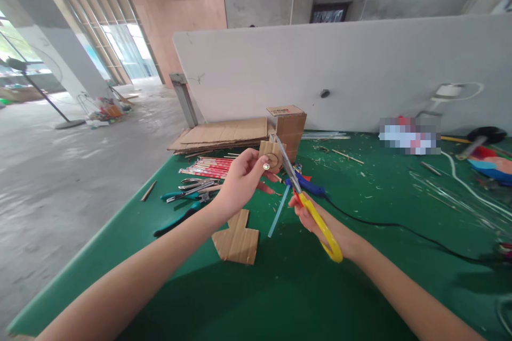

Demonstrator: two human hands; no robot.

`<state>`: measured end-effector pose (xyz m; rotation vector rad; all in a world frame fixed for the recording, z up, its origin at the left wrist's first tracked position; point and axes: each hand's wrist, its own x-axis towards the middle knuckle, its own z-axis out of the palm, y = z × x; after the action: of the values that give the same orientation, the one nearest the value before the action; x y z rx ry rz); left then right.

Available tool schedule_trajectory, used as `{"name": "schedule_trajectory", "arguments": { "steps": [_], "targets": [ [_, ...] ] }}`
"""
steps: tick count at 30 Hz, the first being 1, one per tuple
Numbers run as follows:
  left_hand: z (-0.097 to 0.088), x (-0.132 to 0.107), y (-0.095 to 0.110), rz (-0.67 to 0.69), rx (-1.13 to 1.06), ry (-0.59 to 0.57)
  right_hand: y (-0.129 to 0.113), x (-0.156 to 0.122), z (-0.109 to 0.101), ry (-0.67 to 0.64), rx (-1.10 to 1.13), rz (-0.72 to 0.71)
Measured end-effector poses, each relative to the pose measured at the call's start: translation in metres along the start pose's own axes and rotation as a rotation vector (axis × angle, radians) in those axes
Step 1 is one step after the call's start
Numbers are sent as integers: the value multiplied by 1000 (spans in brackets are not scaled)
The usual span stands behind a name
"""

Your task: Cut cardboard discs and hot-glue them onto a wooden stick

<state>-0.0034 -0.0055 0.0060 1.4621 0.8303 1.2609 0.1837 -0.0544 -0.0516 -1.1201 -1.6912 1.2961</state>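
The small cardboard piece (264, 148), marked with a circle, was raised above the green table (312, 293), its right edge at the scissors (316, 217); whether the blades straddled it could not be determined. The left hand (242, 175) pinched it between thumb and fingers, apparently leaving that edge accessible. The right hand's (309, 217) fingers were curled on the yellow handles, presumably to steer the blades. A cut cardboard shape (238, 241) lay nearer the wearer, seemingly set aside from the work.
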Motion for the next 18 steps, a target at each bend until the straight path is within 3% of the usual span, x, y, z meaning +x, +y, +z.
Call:
{"name": "schedule_trajectory", "arguments": {
  "steps": [9,14,18],
  "targets": [
    [1,-1,0,80,77,40,-8,0,2,-2,25,53],
    [3,-4,4,56,92,21,-10,-2,2,2,-72,25],
    [5,-5,5,47,76,21,2,1,0,22,-208,-10]
  ]
}}
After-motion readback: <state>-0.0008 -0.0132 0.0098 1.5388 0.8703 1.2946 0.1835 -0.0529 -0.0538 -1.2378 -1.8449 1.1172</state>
